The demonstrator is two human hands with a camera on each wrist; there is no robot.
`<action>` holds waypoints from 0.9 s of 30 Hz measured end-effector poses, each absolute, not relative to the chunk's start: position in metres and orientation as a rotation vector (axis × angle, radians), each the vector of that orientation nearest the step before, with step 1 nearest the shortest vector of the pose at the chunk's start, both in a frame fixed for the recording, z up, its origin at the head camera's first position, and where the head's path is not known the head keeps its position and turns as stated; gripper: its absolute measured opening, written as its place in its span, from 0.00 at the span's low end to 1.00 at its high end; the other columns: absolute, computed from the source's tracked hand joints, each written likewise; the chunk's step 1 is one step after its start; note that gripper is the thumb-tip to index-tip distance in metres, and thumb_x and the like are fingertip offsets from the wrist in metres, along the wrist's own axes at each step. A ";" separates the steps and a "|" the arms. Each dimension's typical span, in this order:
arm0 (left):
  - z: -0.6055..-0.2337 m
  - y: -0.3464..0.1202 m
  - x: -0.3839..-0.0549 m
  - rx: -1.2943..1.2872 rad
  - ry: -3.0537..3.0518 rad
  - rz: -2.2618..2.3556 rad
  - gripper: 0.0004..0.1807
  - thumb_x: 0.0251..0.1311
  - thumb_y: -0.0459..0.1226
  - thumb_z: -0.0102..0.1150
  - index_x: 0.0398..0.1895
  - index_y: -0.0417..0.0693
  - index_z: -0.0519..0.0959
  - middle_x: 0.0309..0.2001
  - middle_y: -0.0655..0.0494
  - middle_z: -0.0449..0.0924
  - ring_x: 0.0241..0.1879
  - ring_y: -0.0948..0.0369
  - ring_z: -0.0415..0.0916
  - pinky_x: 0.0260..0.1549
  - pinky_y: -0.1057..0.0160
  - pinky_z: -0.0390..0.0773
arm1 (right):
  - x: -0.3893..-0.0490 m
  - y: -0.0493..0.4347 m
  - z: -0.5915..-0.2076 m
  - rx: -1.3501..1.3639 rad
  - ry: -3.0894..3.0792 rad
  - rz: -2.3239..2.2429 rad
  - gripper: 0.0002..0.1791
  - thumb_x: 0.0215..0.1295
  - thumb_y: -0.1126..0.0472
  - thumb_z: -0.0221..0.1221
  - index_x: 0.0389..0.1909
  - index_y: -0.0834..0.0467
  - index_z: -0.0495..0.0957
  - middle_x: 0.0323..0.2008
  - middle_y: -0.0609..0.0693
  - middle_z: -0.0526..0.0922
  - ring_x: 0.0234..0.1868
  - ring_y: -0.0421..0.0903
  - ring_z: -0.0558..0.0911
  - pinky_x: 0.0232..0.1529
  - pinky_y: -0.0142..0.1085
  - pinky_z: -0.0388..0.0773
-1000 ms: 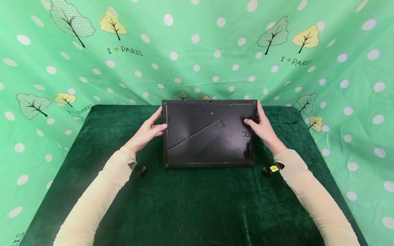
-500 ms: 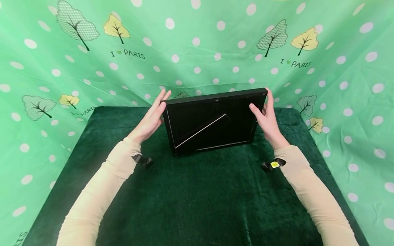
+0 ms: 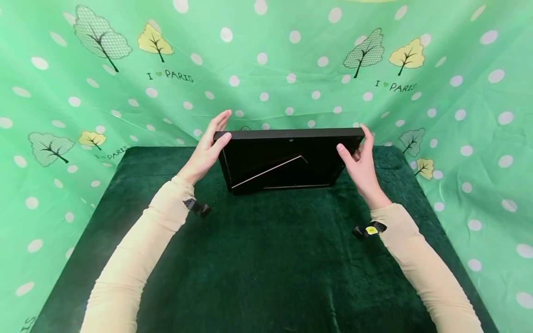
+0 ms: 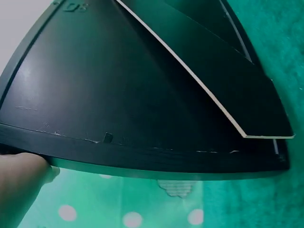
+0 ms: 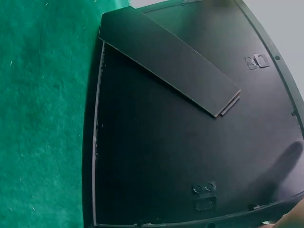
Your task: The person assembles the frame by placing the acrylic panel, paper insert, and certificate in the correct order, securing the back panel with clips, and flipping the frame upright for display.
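A black picture frame (image 3: 287, 148) stands upright on its long edge, its back facing me and its top leaning toward me. My left hand (image 3: 208, 145) holds the upper left corner, thumb on the top edge and fingers extended up beyond it. At the upper right corner my right hand (image 3: 360, 162) grips the frame, thumb over the back and fingers round the outer side. The easel leg (image 5: 171, 61) on the back swings a little away from the panel, its pale cut edge showing in the left wrist view. Metal hangers (image 5: 260, 60) sit near the rim. The frame's front is hidden.
Dark green velvet cloth (image 3: 266, 259) covers the table. Behind and at both sides hangs a light green curtain (image 3: 266, 78) with white dots and printed trees, close behind the frame. Each wrist wears a small black camera (image 3: 200, 209).
The frame's top has tipped toward me, and its lower edge has moved away. It slanted up to the right midway and is level now. My left hand has shifted up to the top corner.
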State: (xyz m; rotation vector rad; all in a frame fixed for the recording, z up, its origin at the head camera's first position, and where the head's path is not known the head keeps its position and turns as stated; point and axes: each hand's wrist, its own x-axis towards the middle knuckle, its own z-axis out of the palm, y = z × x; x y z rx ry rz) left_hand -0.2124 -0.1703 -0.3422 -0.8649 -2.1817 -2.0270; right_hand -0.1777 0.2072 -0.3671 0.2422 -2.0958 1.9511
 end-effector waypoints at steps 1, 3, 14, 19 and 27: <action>-0.345 -0.172 -0.213 -0.849 -2.174 -2.037 0.30 0.74 0.30 0.40 0.76 0.42 0.48 0.75 0.50 0.47 0.73 0.62 0.42 0.68 0.61 0.49 | -0.178 0.207 -0.366 0.243 -2.137 1.920 0.38 0.70 0.57 0.55 0.74 0.48 0.45 0.54 0.51 0.66 0.54 0.46 0.70 0.54 0.37 0.65; -0.348 -0.174 -0.213 -0.824 -2.169 -2.055 0.30 0.74 0.30 0.40 0.76 0.43 0.48 0.75 0.49 0.48 0.73 0.62 0.43 0.68 0.60 0.48 | -0.181 0.207 -0.364 0.251 -2.165 1.889 0.34 0.71 0.56 0.53 0.73 0.51 0.48 0.55 0.49 0.64 0.54 0.45 0.67 0.54 0.37 0.63; -0.357 -0.173 -0.210 -0.746 -2.219 -2.115 0.32 0.75 0.37 0.40 0.77 0.56 0.42 0.75 0.52 0.49 0.73 0.62 0.44 0.68 0.52 0.46 | -0.194 0.210 -0.355 0.187 -2.188 1.792 0.23 0.68 0.53 0.58 0.61 0.52 0.65 0.44 0.45 0.66 0.15 0.41 0.57 0.22 0.33 0.61; -0.353 -0.169 -0.210 -0.712 -2.217 -2.104 0.32 0.75 0.38 0.42 0.77 0.50 0.45 0.75 0.50 0.50 0.72 0.62 0.46 0.67 0.55 0.50 | -0.195 0.206 -0.350 0.203 -2.040 1.999 0.26 0.68 0.59 0.58 0.64 0.53 0.64 0.44 0.50 0.75 0.34 0.42 0.75 0.37 0.30 0.71; -0.347 -0.171 -0.194 -0.653 -2.259 -2.045 0.30 0.76 0.37 0.39 0.76 0.46 0.44 0.74 0.50 0.51 0.73 0.60 0.45 0.67 0.54 0.51 | -0.209 0.202 -0.343 0.207 -1.992 2.210 0.34 0.67 0.62 0.59 0.71 0.57 0.57 0.68 0.56 0.62 0.67 0.47 0.63 0.61 0.33 0.64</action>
